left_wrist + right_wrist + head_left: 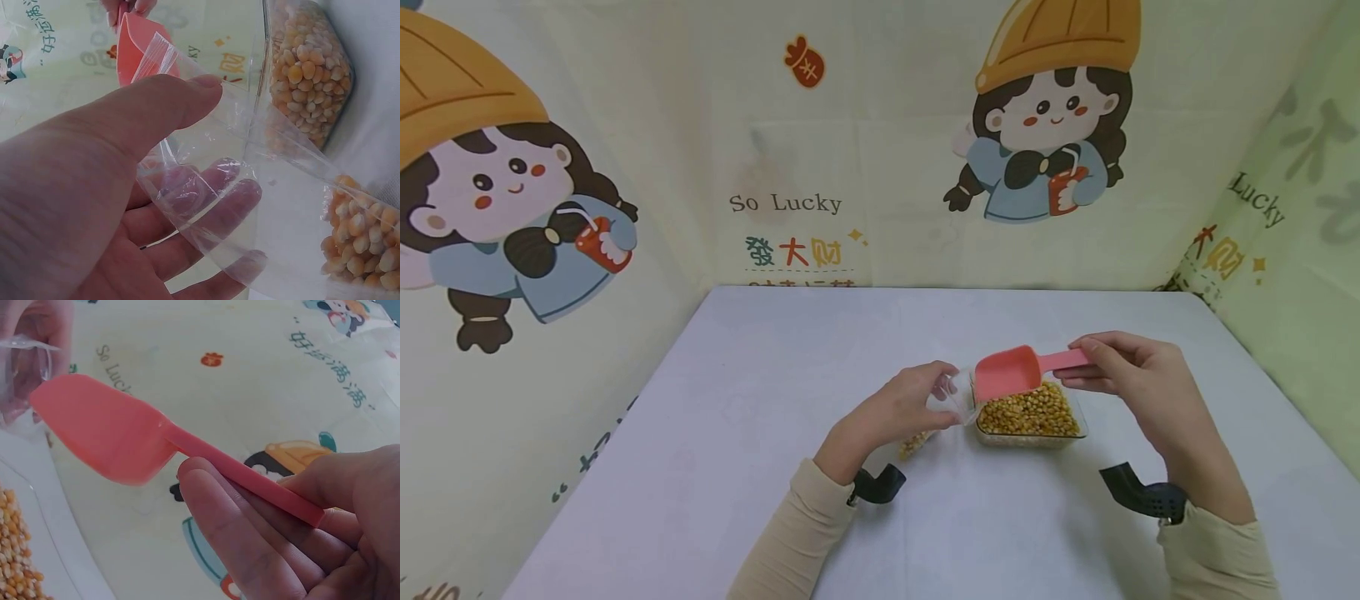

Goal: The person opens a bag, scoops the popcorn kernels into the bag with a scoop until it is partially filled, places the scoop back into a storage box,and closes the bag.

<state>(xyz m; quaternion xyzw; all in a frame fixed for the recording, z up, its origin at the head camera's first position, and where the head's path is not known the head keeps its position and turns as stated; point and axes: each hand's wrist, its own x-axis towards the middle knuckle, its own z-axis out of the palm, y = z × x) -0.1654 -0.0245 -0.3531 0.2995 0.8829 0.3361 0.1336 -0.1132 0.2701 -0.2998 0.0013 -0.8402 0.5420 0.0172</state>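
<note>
My left hand (887,407) grips a clear plastic bag (250,162) near its mouth, thumb on one side and fingers behind the film. Corn kernels (362,240) lie in the bag's lower end, close over the table. In my right hand (1138,368) is a pink scoop (1009,373), pinched by its handle between thumb and fingers. The scoop's bowl tilts toward the left, its front edge right at the bag's mouth in the head view. No kernels show in the bowl. Beneath the scoop stands a clear rectangular container (1030,442) filled with corn kernels (1033,412).
The white table (760,417) extends around the container. A patterned cloth (895,167) with cartoon figures and lettering hangs behind the table and along both sides. Each wrist wears a black camera mount (1142,492).
</note>
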